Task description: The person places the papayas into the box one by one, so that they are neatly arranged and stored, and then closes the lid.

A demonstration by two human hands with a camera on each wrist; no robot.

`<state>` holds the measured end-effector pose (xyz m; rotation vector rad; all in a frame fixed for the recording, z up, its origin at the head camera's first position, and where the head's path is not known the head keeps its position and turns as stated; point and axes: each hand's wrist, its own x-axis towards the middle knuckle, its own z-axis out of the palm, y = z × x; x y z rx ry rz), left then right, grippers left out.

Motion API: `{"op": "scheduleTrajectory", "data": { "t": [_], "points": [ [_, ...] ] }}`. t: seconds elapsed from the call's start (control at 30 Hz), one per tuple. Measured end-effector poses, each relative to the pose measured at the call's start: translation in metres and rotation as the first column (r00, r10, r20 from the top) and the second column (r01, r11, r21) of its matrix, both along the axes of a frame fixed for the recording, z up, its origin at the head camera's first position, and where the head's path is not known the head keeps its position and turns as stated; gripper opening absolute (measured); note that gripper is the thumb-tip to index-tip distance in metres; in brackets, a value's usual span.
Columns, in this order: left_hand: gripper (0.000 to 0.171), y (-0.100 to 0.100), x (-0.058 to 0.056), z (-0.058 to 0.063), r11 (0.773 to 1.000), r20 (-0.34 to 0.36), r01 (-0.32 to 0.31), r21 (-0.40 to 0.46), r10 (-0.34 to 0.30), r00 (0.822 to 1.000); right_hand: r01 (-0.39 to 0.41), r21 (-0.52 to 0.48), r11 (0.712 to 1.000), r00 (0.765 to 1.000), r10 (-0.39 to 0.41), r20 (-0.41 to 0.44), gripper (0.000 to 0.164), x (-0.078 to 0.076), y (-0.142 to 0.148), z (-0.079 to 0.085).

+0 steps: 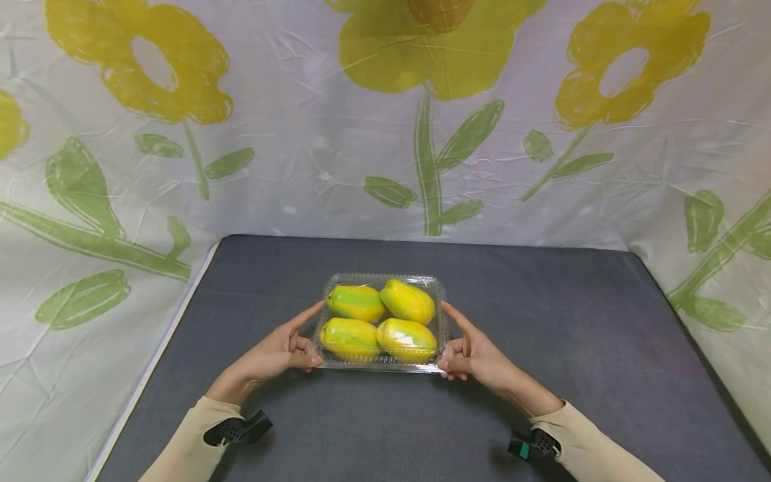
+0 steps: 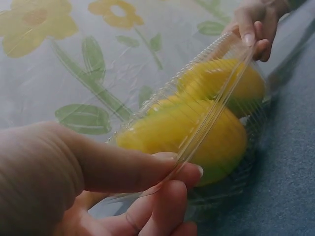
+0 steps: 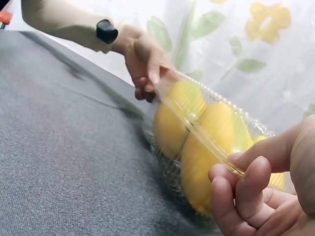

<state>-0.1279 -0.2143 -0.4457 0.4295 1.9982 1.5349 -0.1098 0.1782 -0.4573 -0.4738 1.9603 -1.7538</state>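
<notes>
A clear plastic clamshell container [image 1: 381, 367], lid closed, holds several yellow-green oblong fruits [image 1: 355, 302] in two rows. My left hand [image 1: 274, 353] pinches its near left corner between thumb and curled fingers, the index finger stretched along the left side. At the near right corner my right hand [image 1: 484, 361] pinches the rim likewise, its index finger along the right side. Both wrist views show the rim flange [image 2: 209, 118] between thumb and fingers. Whether the container's underside touches the table cannot be told.
A dark grey cloth covers the table [image 1: 385, 428]. White fabric [image 1: 289, 154] printed with yellow flowers and green leaves hangs behind and at both sides. Each wrist wears a black strapped device [image 1: 237, 428]. A small orange object [image 3: 6, 17] shows at the right wrist view's edge.
</notes>
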Motion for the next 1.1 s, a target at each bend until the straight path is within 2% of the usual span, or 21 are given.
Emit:
{"op": "scheduleTrajectory", "data": {
  "t": [0.37, 0.5, 0.63, 0.8, 0.9, 1.1],
  "points": [
    [0.097, -0.001, 0.001, 0.0, 0.998, -0.019, 0.068, 0.001, -0.068, 0.998, 0.068, 0.007, 0.998, 0.997, -0.068, 0.031, 0.099, 0.003, -0.003, 0.001],
    [0.097, -0.001, 0.0, 0.0, 0.998, -0.028, 0.061, -0.016, -0.062, 0.998, 0.06, 0.002, 0.998, 0.998, -0.06, 0.015, 0.098, 0.004, -0.003, 0.001],
    [0.098, -0.003, -0.002, -0.001, 0.998, -0.045, 0.059, -0.031, -0.06, 0.997, 0.018, 0.006, 1.0, 1.0, -0.018, -0.003, 0.098, 0.002, -0.001, 0.0],
    [0.098, -0.003, -0.003, -0.002, 0.997, -0.062, 0.065, -0.037, -0.067, 0.996, -0.008, 0.019, 1.0, 1.0, 0.008, 0.01, 0.099, -0.001, 0.003, -0.002],
    [0.101, -0.002, -0.003, -0.003, 0.995, -0.086, 0.063, -0.071, -0.069, 0.994, -0.015, 0.021, 1.0, 1.0, 0.015, 0.01, 0.099, -0.001, 0.004, -0.004],
    [0.107, 0.003, -0.003, -0.012, 0.991, -0.144, 0.019, -0.132, -0.038, 0.989, -0.012, 0.029, 1.0, 1.0, 0.013, -0.006, 0.1, -0.001, 0.002, -0.01]
  ]
}}
